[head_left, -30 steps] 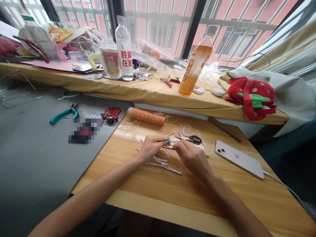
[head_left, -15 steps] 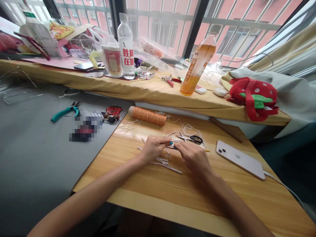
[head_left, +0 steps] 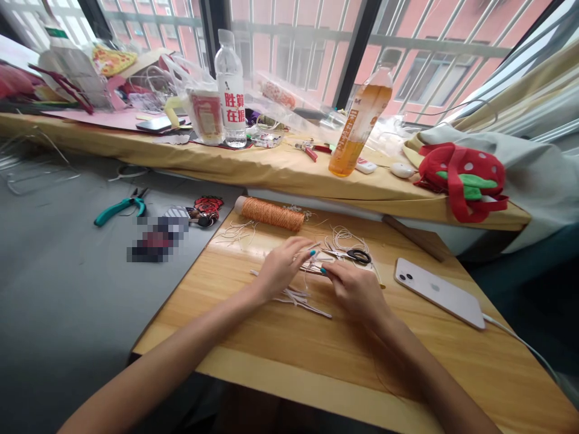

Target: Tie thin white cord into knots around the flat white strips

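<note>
My left hand (head_left: 284, 265) is held over the wooden table with thumb and forefinger apart, beside thin white cord (head_left: 315, 261) between my hands. My right hand (head_left: 355, 286) is closed, its thumb and forefinger pinched at the right end of that cord work. A thin rod's yellow end (head_left: 382, 287) sticks out past the right hand; the rest is mostly hidden by the fingers. Below the left hand lie cut white cord pieces (head_left: 302, 300). Just behind the right hand are black-handled scissors (head_left: 359, 256) and a loose coil of white cord (head_left: 344, 236).
On the wooden table (head_left: 253, 355) are a spool of orange cord (head_left: 271, 214) and a phone (head_left: 438, 292) with a cable. Teal pliers (head_left: 120, 208) lie on the grey surface at left. The ledge behind holds a water bottle (head_left: 231, 90), an orange drink bottle (head_left: 359, 123) and a red pouch (head_left: 470, 175).
My left fingers have opened and lifted away from the pinch near the right thumb. The right hand stays closed, and the yellow end beside it has shifted slightly down.
</note>
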Available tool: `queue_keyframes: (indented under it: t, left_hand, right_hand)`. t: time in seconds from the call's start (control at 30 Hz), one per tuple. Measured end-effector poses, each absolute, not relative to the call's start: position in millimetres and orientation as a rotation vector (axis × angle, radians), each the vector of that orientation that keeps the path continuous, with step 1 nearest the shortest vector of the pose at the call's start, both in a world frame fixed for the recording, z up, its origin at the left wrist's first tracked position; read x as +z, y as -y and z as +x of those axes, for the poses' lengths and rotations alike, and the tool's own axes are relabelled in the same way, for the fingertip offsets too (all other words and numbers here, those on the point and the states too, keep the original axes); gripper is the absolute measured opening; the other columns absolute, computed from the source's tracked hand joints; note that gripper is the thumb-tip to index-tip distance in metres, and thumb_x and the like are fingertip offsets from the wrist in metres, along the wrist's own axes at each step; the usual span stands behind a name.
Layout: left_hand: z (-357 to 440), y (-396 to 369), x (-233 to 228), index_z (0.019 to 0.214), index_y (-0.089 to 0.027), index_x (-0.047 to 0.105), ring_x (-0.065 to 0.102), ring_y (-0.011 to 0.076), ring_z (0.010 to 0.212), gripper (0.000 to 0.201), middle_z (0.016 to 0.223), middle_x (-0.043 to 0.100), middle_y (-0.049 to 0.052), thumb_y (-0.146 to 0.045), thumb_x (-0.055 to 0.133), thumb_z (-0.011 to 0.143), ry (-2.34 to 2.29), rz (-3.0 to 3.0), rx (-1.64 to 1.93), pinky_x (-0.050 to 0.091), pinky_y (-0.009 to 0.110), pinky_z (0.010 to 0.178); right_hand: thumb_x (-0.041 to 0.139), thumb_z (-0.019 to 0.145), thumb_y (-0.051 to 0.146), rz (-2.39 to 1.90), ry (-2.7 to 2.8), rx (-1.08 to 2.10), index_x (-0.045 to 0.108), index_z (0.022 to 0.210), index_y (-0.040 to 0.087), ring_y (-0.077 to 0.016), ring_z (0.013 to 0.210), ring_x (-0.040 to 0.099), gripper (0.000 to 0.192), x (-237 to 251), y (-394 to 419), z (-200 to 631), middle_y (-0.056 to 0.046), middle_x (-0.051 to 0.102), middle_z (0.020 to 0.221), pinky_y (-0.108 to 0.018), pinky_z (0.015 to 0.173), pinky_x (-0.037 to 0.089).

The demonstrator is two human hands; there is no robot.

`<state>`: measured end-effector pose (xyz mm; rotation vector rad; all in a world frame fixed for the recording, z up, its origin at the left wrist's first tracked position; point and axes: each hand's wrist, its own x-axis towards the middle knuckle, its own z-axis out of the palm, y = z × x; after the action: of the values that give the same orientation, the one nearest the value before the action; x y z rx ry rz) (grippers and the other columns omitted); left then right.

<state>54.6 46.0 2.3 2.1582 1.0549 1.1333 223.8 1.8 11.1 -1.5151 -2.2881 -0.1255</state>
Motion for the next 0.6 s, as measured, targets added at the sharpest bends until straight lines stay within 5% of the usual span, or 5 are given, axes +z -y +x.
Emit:
queue_keyframes:
  t: [0.23,0.6]
  left_hand:
    - [50,-37,3,0.087,-0.015,0.056,0.056,0.0132,0.071,0.025,0.087,0.059,0.005,-0.031,0.037,0.083,-1.171,2.656,0.965,0.041,0.021,0.056]
    - [55,-39,-12,0.091,-0.015,0.053,0.058,0.0145,0.071,0.023,0.08,0.061,0.007,-0.024,0.033,0.085,-1.168,2.695,0.978,0.042,0.022,0.058]
  right_hand:
    - [0.041,0.083,0.019,-1.542,2.269,-0.326,0.062,0.087,0.021,-0.0128,0.062,0.056,0.022,8,-1,221,-0.002,0.065,0.077,-0.022,0.05,0.029]
    - [0.04,0.08,0.012,-1.536,2.272,-0.673,0.061,0.084,0.018,-0.0126,0.053,0.052,0.021,9,6,208,-0.001,0.061,0.063,-0.025,0.05,0.026]
